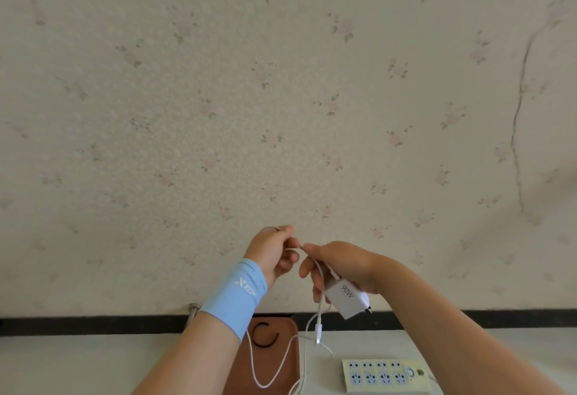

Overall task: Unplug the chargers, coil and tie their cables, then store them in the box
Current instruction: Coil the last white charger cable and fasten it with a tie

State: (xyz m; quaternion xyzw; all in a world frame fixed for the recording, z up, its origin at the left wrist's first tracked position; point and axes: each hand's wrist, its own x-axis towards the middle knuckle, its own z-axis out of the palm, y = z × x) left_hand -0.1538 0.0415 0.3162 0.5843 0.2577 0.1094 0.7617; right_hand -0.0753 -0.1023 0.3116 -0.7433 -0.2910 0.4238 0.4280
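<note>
My right hand (342,265) holds a white charger block (348,296) marked 90W, prongs pointing down right, and pinches its thin white cable (318,307) near the top. My left hand (273,254), with a light blue wristband, pinches the same cable just left of the right fingertips. Both hands are raised in front of the wall. The cable hangs down in loops over a brown tray (281,363), and its connector end (318,332) dangles free.
A pale yellow power strip (385,374) with empty sockets lies on the white table at the lower right. A black loop-shaped tie (265,335) lies in the brown tray. A flowered wall stands close behind, with a dark strip along the table's back edge.
</note>
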